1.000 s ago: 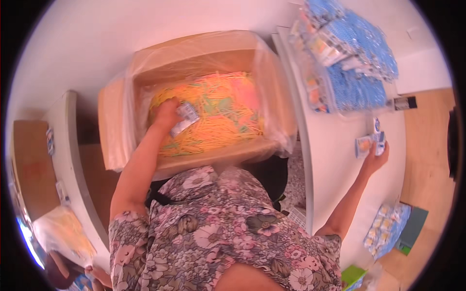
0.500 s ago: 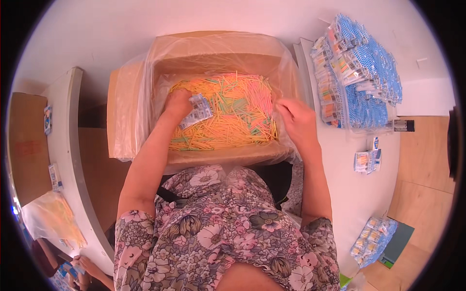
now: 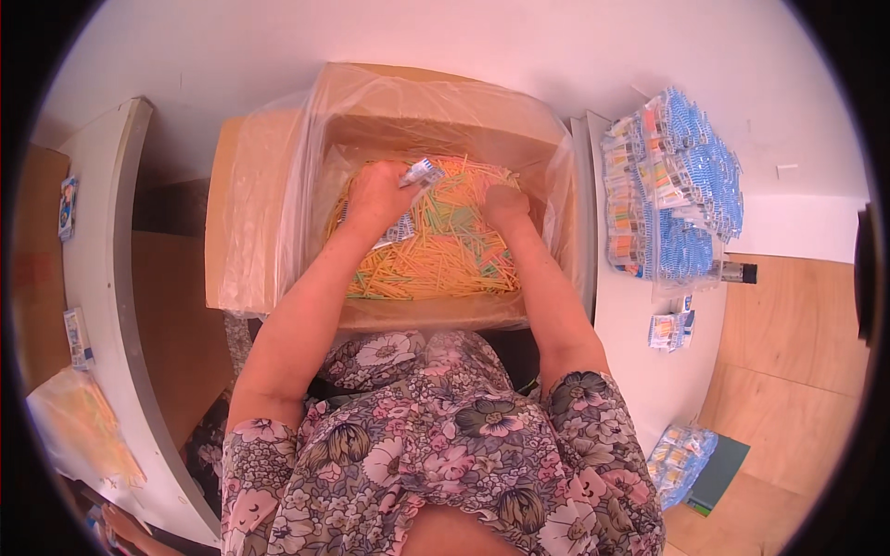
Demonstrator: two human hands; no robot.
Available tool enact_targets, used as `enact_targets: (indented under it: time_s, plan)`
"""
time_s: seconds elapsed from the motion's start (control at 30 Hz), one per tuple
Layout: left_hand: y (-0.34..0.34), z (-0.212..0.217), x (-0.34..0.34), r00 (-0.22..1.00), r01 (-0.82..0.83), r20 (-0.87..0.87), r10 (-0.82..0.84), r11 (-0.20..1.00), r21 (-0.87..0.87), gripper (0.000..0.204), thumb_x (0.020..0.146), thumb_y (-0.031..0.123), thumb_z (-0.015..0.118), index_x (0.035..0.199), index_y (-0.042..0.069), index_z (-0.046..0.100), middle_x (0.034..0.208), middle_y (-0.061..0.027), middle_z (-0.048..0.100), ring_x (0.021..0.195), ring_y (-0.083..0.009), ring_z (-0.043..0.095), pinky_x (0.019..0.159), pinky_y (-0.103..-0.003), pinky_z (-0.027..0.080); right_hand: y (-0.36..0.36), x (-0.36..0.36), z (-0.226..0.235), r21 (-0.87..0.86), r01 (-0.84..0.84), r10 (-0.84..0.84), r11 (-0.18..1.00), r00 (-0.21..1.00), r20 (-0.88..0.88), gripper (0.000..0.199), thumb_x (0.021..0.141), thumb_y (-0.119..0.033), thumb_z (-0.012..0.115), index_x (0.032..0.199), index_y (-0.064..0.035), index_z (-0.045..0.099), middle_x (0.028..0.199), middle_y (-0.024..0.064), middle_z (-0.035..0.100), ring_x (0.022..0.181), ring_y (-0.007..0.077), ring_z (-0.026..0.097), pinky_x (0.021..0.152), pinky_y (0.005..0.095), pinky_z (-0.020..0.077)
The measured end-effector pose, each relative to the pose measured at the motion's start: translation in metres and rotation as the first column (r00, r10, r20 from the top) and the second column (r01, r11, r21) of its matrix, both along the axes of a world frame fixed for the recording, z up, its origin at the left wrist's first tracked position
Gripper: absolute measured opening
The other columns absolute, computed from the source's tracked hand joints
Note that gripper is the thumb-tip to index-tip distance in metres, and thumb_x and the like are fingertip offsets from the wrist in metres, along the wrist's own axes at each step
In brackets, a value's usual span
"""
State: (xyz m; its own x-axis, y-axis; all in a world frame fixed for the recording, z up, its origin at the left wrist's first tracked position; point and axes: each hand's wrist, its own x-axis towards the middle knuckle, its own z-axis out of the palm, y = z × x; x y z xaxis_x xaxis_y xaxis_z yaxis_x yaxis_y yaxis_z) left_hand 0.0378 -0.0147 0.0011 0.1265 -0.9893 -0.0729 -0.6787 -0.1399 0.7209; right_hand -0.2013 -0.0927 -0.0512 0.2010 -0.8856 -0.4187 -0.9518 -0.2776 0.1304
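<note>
A cardboard box [image 3: 236,213] lined with clear plastic film stands in front of me, filled with several thin yellow, orange and green sticks [image 3: 445,250]. My left hand [image 3: 375,195] is inside it, closed on a small clear packet [image 3: 422,172] of sticks. My right hand [image 3: 505,206] presses fingers-down into the stick pile at the right; whether it grips any sticks is hidden.
A white table at the right carries a big heap of filled blue and clear packets [image 3: 672,190], one single packet [image 3: 669,331] nearer me, and a dark marker [image 3: 737,272]. A bag of packets [image 3: 681,461] lies lower right. A white shelf edge [image 3: 111,306] curves along the left.
My right hand left the single packet on the white table and came into the box, down into the sticks. My left hand stayed in the box with its packet, shifting right.
</note>
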Motion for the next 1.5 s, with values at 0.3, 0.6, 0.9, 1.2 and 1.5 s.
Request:
enact_targets:
  time_s: [0.3,0.6,0.9,1.2,1.5]
  plan:
    - [-0.005,0.0,-0.005,0.978,0.026,-0.206,-0.024,1.0,0.007,0.016,0.073,0.021,0.069,0.084,0.009,0.069,0.071,-0.0156,0.063,0.067,-0.0308,0.062,0.061,-0.04,0.046,0.006,-0.01,0.007,-0.112,-0.109,0.085,0.988,0.977,-0.198,0.026,0.08,-0.015,0.052,0.096,-0.0032,0.069,0.098,0.0135,0.067,0.092,0.0364,0.063,0.079,0.0397,0.0503]
    - [-0.001,0.003,-0.004,0.98,0.036,-0.198,-0.028,0.999,0.037,0.016,0.074,0.02,0.068,0.084,0.008,0.069,0.065,-0.0158,0.061,0.06,-0.0302,0.06,0.057,-0.038,0.045,0.019,-0.011,0.033,-0.008,0.292,-0.242,0.956,0.805,0.542,0.023,0.088,-0.02,0.049,0.084,-0.0009,0.062,0.084,0.0135,0.066,0.076,0.0293,0.062,0.067,0.0426,0.0494]
    - [-0.004,-0.003,-0.006,0.929,0.021,-0.371,-0.002,0.999,0.049,0.017,0.072,0.022,0.07,0.077,0.006,0.068,0.065,-0.0153,0.062,0.058,-0.0283,0.061,0.057,-0.038,0.045,-0.02,0.03,0.002,0.889,0.049,-0.861,0.455,-0.23,0.453,0.011,0.094,-0.014,0.049,0.087,-0.0061,0.05,0.071,0.0054,0.054,0.058,0.0182,0.052,0.051,0.0341,0.045]
    - [-0.007,-0.003,-0.001,0.83,-0.076,-0.552,0.075,0.997,0.021,0.013,0.075,0.013,0.068,0.085,0.004,0.068,0.064,-0.0085,0.064,0.056,-0.0122,0.058,0.056,-0.031,0.045,-0.028,0.011,-0.006,0.734,0.311,-0.786,0.604,0.076,0.614,0.012,0.089,-0.018,0.055,0.091,-0.0058,0.057,0.069,0.0066,0.058,0.061,0.0193,0.057,0.056,0.0343,0.0459]
    - [-0.007,0.009,-0.002,0.572,-0.145,-0.806,0.153,0.986,0.084,0.011,0.08,0.006,0.064,0.088,0.0,0.067,0.073,-0.0007,0.064,0.063,-0.0044,0.054,0.056,-0.024,0.045,-0.02,0.043,-0.022,-0.181,0.277,-0.094,0.944,0.749,0.655,0.027,0.082,-0.022,0.061,0.092,0.0028,0.061,0.086,0.0262,0.062,0.08,0.0393,0.062,0.069,0.0433,0.0476]
